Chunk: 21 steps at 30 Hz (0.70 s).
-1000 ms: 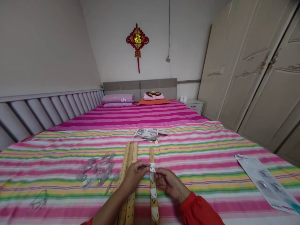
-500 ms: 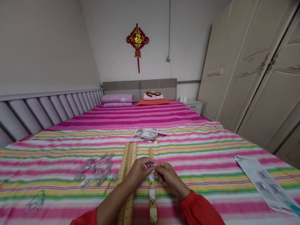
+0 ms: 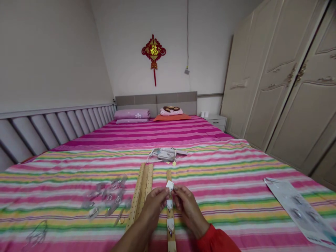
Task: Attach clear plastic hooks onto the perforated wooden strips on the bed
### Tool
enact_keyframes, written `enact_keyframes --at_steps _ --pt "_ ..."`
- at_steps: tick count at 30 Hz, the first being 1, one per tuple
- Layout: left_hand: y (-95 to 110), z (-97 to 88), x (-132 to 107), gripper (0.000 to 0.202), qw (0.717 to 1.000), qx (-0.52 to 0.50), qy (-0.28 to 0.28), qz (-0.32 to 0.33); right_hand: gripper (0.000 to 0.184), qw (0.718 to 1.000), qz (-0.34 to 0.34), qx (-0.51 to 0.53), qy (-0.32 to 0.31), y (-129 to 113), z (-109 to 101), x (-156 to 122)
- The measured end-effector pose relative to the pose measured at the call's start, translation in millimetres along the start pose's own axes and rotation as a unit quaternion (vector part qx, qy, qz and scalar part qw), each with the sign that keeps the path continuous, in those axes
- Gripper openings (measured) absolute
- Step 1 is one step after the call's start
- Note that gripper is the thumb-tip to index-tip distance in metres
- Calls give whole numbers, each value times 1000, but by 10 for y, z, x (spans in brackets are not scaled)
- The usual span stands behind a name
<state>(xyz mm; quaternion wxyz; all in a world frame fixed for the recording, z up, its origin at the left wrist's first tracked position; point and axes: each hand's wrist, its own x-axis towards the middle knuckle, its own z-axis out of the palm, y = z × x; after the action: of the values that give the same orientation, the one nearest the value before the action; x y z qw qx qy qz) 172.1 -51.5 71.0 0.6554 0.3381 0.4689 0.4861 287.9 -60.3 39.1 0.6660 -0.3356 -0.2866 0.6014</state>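
A small white hook with a square backing point(image 3: 170, 184) is pinched between my two hands, tilted above a narrow wooden strip point(image 3: 169, 173). My left hand point(image 3: 154, 203) has thumb and fingertips on the backing's left edge. On the other side, my right hand point(image 3: 188, 205) grips the metal part near the right edge. Along the strip, closer to me, sit a white hook point(image 3: 169, 204) and another white hook point(image 3: 170, 224). A paler square piece point(image 3: 172, 246) is partly cut off at the bottom of the view.
Perforated wooden strips point(image 3: 138, 190) lie left of my hands. Clear-wrapped hooks point(image 3: 110, 196) are scattered further left, with a thin looped strand point(image 3: 38, 234) nearer me. A pile of packaging point(image 3: 164, 154) lies ahead; a blister pack point(image 3: 296, 210) rests at right.
My hands have drawn slightly apart, the left one lower. The white hook, mostly covered before, now shows tilted between my fingertips. The view has shifted a little upward.
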Motion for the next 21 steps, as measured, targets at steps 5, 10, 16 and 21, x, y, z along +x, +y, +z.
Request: enact_keyframes --at_steps 5,10,16,21 --pt "46 12 92 41 1000 -13 -4 -8 31 998 2 -66 -14 18 -35 40" --pt "241 -25 358 38 997 68 -29 20 37 992 -18 -120 14 -153 -75 250" --pt "256 -9 699 30 994 107 -26 -9 36 989 -23 -148 17 -188 -30 573" --pt "129 21 860 22 992 126 -14 -6 28 986 -12 -156 50 -34 -82 727"
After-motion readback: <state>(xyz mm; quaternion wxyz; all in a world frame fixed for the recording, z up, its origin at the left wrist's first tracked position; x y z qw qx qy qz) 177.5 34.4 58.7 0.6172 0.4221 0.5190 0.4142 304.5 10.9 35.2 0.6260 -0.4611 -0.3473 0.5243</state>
